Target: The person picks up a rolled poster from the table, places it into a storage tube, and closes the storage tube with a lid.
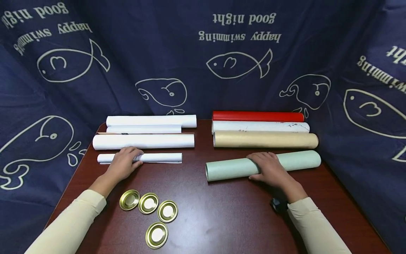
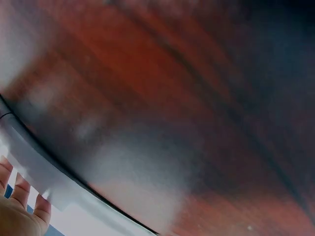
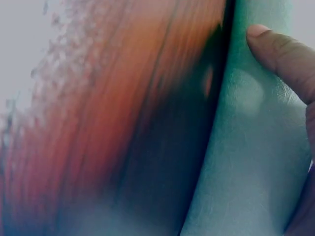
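Observation:
On the left, my left hand (image 1: 125,163) grips a thin white paper roll (image 1: 161,157), fingers over its top and thumb at the near side. The left wrist view catches the fingers (image 2: 42,209) against this white roll (image 2: 64,189). My right hand (image 1: 268,168) holds a thick light green roll (image 1: 226,169) around its middle, lying slightly slanted on the table. In the right wrist view the thumb (image 3: 278,54) lies along the green roll's surface (image 3: 246,147); most other fingers are out of sight there.
White rolls (image 1: 142,141) lie behind my left hand. Behind the green roll lie a gold roll (image 1: 266,139), a patterned white roll (image 1: 260,126) and a red roll (image 1: 257,116). Several small gold dishes (image 1: 149,203) sit at the front left. A dark blue curtain (image 1: 196,95) surrounds the brown table (image 1: 190,187).

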Action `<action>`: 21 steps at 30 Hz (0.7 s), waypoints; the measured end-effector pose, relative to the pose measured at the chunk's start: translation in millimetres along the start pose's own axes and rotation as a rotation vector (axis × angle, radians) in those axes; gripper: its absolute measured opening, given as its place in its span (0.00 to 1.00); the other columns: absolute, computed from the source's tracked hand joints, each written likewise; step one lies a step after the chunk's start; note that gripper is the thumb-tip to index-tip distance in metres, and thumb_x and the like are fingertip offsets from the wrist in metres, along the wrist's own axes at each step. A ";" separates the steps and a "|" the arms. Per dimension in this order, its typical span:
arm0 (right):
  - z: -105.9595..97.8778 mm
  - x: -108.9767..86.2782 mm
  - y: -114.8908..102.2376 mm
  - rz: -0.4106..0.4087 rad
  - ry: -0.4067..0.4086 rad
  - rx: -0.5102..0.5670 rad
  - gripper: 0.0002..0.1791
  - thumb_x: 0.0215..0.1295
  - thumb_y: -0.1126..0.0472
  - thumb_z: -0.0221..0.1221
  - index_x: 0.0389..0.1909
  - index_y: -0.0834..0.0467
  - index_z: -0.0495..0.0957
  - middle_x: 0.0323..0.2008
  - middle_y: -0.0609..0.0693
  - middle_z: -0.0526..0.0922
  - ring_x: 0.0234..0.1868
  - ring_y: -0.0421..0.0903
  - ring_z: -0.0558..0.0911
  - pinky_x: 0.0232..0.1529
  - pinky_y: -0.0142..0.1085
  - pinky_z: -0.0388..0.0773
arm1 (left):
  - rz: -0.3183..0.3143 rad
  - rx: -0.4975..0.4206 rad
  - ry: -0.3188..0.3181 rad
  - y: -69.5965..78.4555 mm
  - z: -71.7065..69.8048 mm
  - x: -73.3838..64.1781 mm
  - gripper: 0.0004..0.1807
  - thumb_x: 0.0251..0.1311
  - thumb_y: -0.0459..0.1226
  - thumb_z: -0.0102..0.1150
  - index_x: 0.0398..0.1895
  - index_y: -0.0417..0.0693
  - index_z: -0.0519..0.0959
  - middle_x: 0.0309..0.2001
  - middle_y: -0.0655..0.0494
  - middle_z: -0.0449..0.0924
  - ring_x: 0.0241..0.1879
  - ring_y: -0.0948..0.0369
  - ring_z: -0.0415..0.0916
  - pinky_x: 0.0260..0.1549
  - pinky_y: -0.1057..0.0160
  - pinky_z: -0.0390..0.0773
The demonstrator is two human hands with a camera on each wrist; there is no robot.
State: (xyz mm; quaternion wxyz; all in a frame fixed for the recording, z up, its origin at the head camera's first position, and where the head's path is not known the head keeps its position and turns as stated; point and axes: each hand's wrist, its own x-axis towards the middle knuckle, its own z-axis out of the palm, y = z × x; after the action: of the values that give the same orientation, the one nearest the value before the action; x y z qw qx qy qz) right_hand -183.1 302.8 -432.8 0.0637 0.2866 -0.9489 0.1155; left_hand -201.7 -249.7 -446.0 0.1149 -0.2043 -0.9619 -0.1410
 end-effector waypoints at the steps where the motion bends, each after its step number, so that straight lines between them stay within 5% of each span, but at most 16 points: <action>1: 0.6 0.0 -0.9 0.006 -0.004 0.000 0.41 0.46 0.49 0.77 0.61 0.58 0.74 0.57 0.56 0.78 0.60 0.59 0.73 0.61 0.63 0.59 | -0.003 0.006 -0.003 -0.1 0.6 -0.5 0.17 0.57 0.35 0.71 0.49 0.42 0.80 0.49 0.43 0.79 0.50 0.40 0.73 0.42 0.37 0.71; 11: -1.9 -1.0 0.3 -0.051 0.018 -0.049 0.43 0.45 0.47 0.77 0.62 0.57 0.75 0.55 0.56 0.79 0.57 0.59 0.75 0.60 0.65 0.61 | -0.011 -0.021 0.002 1.5 1.9 -2.4 0.17 0.57 0.31 0.69 0.50 0.41 0.78 0.49 0.42 0.78 0.52 0.39 0.72 0.44 0.36 0.71; 21: -6.2 3.8 -6.7 -0.227 0.088 -0.046 0.43 0.41 0.48 0.79 0.58 0.61 0.75 0.49 0.56 0.80 0.48 0.54 0.79 0.49 0.55 0.75 | 0.066 -0.093 0.083 0.2 -48.0 0.5 0.18 0.56 0.30 0.69 0.50 0.41 0.78 0.45 0.42 0.77 0.46 0.43 0.77 0.43 0.40 0.73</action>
State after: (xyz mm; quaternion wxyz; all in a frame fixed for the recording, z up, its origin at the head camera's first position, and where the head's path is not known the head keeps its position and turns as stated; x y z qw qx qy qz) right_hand -182.1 297.0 -424.8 0.1247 0.3853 -0.9091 0.0981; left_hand -194.2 -264.6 -401.0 0.1498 -0.2350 -0.9414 -0.1899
